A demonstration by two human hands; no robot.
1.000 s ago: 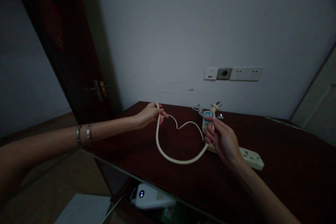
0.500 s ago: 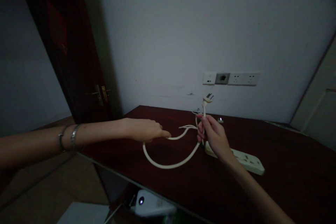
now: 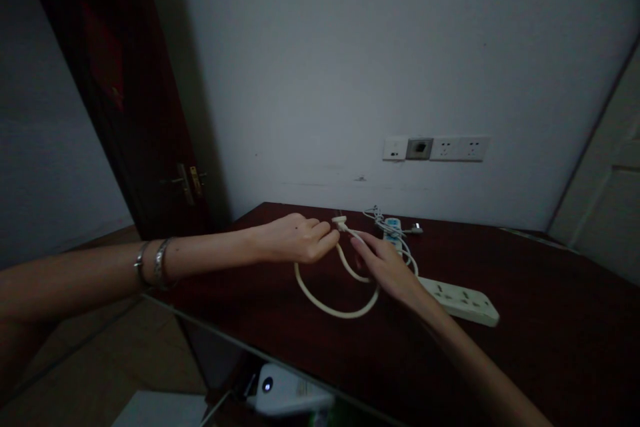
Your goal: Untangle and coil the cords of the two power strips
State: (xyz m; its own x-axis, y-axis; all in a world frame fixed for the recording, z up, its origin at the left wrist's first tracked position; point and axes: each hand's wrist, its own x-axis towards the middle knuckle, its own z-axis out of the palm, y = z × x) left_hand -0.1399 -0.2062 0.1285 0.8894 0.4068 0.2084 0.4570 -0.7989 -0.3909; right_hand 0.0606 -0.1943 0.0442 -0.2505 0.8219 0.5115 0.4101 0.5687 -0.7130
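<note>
Holding cord (image 3: 345, 315), plug (image 3: 339, 220) facing wall (image 3: 300, 80)

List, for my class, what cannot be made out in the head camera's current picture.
All in the head view:
Left hand: fingertips, and the white cord passing behind, hidden by the hand's back.
Power strip: left end, hidden by the right hand.
Plug: prongs, too dim.
White device: display, too small to read.
Pale panel: cut off by the bottom edge.
</note>
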